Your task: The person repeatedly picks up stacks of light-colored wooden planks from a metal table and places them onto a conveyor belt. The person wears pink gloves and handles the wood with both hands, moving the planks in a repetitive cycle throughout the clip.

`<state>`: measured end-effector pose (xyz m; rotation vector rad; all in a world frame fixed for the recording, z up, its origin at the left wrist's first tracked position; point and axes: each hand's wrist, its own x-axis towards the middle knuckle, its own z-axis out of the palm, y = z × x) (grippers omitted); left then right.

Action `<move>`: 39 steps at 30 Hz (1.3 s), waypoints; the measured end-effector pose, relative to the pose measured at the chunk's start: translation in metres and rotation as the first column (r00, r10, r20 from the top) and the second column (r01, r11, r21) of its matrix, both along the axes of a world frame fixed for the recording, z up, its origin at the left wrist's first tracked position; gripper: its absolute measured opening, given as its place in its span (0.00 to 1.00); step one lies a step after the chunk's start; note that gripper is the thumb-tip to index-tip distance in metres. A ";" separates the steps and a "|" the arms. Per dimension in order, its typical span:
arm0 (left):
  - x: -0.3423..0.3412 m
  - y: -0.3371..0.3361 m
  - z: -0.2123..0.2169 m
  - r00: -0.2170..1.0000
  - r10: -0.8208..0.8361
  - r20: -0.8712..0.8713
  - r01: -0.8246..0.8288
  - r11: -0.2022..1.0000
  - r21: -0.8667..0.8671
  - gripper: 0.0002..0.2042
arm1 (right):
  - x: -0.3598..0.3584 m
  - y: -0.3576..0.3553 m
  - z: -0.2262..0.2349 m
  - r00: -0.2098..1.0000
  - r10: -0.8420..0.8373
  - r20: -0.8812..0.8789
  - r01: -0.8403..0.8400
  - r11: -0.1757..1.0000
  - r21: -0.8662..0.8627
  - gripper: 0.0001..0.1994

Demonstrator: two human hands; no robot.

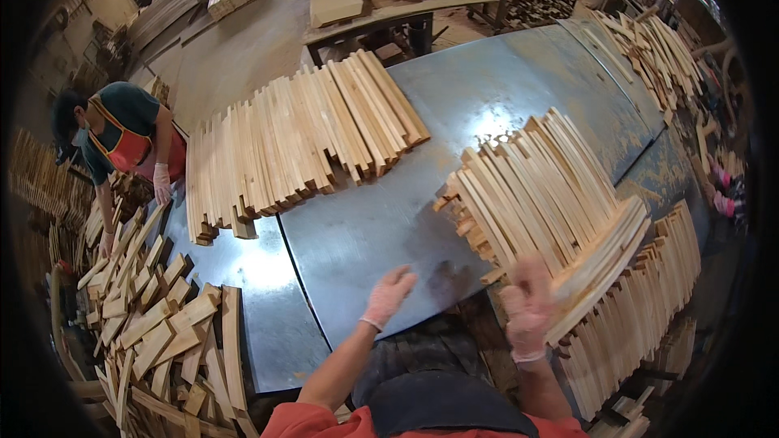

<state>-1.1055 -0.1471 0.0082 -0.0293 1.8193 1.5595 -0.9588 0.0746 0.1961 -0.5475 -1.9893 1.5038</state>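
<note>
My left hand (390,296), in a thin pale glove, hovers over the near edge of the metal table (365,243). Its fingers are stretched out, with nothing in them. My right hand (529,312), gloved too and blurred by motion, is raised with thumb and fingers apart in front of a stack of wooden strips (544,182). Whether it touches the strips is unclear. Just right of that hand, several strips (600,264) lie slanted against the stack. A wide row of wooden strips (292,134) lies side by side farther left on the table.
Jumbled wood pieces (162,332) pile up at the left, where a co-worker (126,134) leans over. More stacked strips (641,308) stand at my right. Loose strips (649,53) lie at the far right; a wooden workbench (398,12) stands behind the table.
</note>
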 end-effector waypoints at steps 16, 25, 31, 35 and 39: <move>-0.152 -0.205 -0.130 0.826 0.540 0.163 -0.505 0.837 -0.211 0.14 | -0.441 -0.132 -0.217 0.691 0.102 0.716 -0.661 0.491 0.568 0.48; -0.173 -0.212 -0.116 0.791 0.576 0.206 -0.538 0.816 -0.213 0.14 | -0.542 -0.128 -0.275 0.741 -0.038 0.670 -0.643 0.249 0.725 0.38; -0.174 -0.214 -0.121 0.765 0.585 0.269 -0.552 0.811 -0.192 0.14 | -0.539 -0.122 -0.265 0.751 0.057 0.658 -0.641 0.300 0.707 0.33; -0.175 -0.216 -0.118 0.765 0.583 0.272 -0.550 0.812 -0.194 0.15 | -0.553 -0.125 -0.236 0.742 0.095 0.664 -0.608 0.514 0.605 0.28; -0.190 -0.213 -0.114 0.834 0.476 0.278 -0.455 0.879 -0.138 0.14 | -0.568 -0.098 -0.192 0.953 0.111 0.282 -0.287 0.629 0.722 0.28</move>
